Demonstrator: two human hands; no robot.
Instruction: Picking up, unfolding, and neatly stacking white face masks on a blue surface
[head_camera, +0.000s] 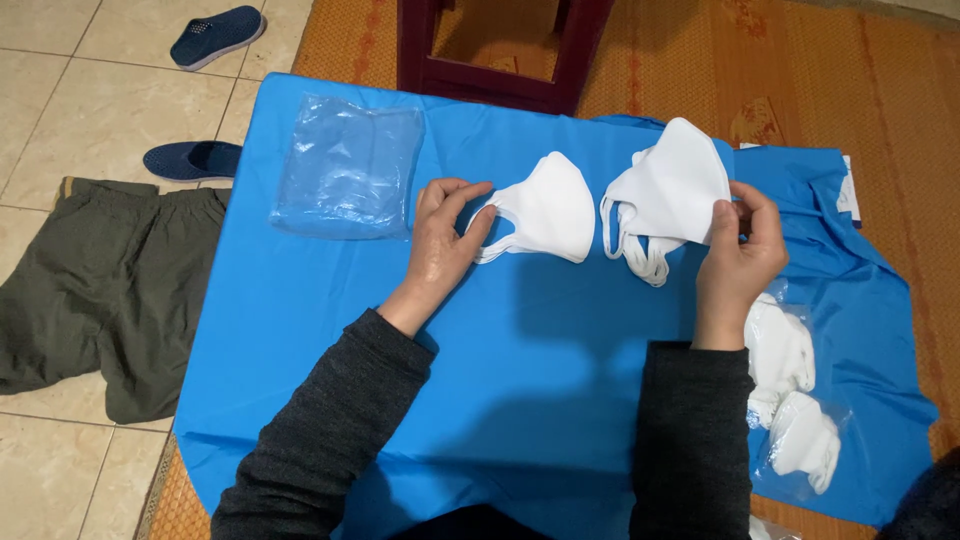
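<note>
Dark-sleeved hands: left (440, 240) pinching white mask (548, 208), right (742, 250) gripping stacked white masks (672, 190)

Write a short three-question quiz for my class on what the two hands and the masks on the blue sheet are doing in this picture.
1. True or false: the left hand holds a mask by its ear loop.
2. Which hand holds the stack of masks? A) left B) right C) neither
3. Fill in: the clear bags lie to the ____ of the left hand.

Key
1. True: its fingers pinch the loop of the single mask lying on the blue sheet.
2. B: the right hand grips the stack's edge, lifted off the sheet.
3. Left: they lie flat near the sheet's far left corner.
</note>
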